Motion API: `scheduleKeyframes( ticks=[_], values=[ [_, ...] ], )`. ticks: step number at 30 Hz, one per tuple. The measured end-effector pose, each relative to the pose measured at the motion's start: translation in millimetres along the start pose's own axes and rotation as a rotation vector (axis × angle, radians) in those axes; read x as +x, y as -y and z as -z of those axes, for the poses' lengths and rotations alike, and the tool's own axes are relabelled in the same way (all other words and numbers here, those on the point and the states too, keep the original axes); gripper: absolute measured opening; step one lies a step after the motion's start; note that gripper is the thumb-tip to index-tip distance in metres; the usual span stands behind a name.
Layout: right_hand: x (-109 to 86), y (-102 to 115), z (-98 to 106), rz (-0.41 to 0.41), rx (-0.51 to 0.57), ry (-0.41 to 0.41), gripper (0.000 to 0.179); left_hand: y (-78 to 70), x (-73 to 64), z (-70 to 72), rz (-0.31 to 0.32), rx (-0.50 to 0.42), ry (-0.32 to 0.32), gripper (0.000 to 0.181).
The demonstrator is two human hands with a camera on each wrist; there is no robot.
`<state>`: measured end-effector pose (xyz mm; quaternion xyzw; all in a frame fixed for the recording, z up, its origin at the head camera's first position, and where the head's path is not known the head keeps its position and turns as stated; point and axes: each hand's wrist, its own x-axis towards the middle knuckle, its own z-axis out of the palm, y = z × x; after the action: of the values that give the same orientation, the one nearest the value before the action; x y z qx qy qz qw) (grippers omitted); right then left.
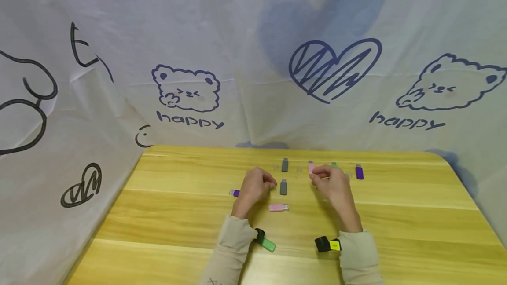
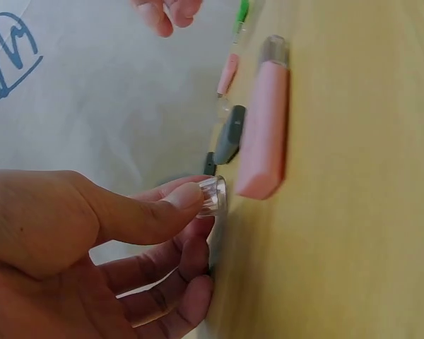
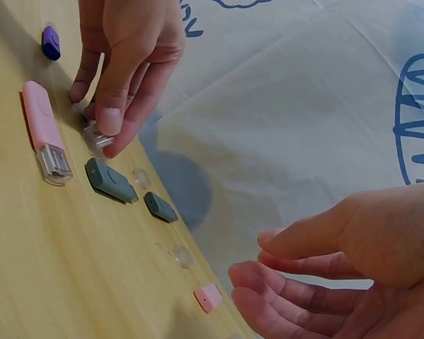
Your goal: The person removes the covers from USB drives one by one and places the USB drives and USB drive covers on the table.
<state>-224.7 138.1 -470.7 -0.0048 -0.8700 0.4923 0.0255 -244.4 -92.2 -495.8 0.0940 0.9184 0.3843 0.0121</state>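
Observation:
My left hand (image 1: 255,187) pinches a small clear plastic cap (image 2: 213,196) between thumb and index finger, just above the table. Beside that hand lie a grey USB stick (image 1: 283,187) and a pink USB stick (image 1: 277,207), its metal plug bare. My right hand (image 1: 332,184) hovers over the far row with fingers loosely bent; nothing shows between them in the right wrist view. Close to its fingertips lies another pink USB stick (image 1: 310,167). A green USB stick (image 1: 334,165) is partly hidden behind this hand.
Along the back lie another grey stick (image 1: 285,165), a purple stick (image 1: 359,172) and loose clear caps, one a cap (image 1: 299,169) between grey and pink. A purple stick (image 1: 236,193) peeks out left; a green stick (image 1: 268,244) lies by the left sleeve. Printed cloth (image 1: 245,113) borders the wooden table (image 1: 416,214).

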Motion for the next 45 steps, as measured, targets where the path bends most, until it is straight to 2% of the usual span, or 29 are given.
scheduleKeyframes(
  ticks=[5, 10, 15, 18, 21, 25, 32, 40, 45],
  values=[
    [0.4, 0, 0, 0.01, 0.005, 0.008, 0.022, 2.5, 2.1, -3.7, 0.023, 0.016, -0.012, 0.011],
    [-0.2, -1, 0, 0.01, 0.003, 0.012, 0.022, 5.0, 2.3, -5.7, 0.009, 0.033, -0.033, 0.009],
    [-1.3, 1, 1, 0.013, -0.012, 0.024, 0.023, 5.8, 0.5, 0.9, -0.006, -0.03, -0.005, 0.008],
    [-2.7, 4, 1, 0.062, -0.055, 0.04, 0.022, 4.0, -2.3, 10.7, 0.0, -0.062, 0.015, 0.009],
    [-3.9, 8, -2, 0.155, -0.1, 0.074, 0.019, 0.7, -5.2, 22.2, 0.001, -0.078, 0.02, 0.011],
    [-5.9, 16, -12, 0.266, -0.135, 0.169, 0.016, -3.7, -9.7, 37.0, -0.004, -0.121, 0.022, 0.014],
    [-13.1, 28, -42, 0.303, -0.203, 0.34, 0.016, -1.3, -17.1, 53.3, -0.049, -0.151, -0.033, 0.013],
    [-26.4, 36, -63, 0.313, -0.362, 0.366, 0.012, 0.7, -18.5, 60.2, -0.045, -0.152, -0.05, 0.012],
    [-30.3, 37, -72, 0.34, -0.387, 0.388, 0.011, 2.0, -17.8, 61.4, -0.029, -0.163, -0.067, 0.011]
  ],
)
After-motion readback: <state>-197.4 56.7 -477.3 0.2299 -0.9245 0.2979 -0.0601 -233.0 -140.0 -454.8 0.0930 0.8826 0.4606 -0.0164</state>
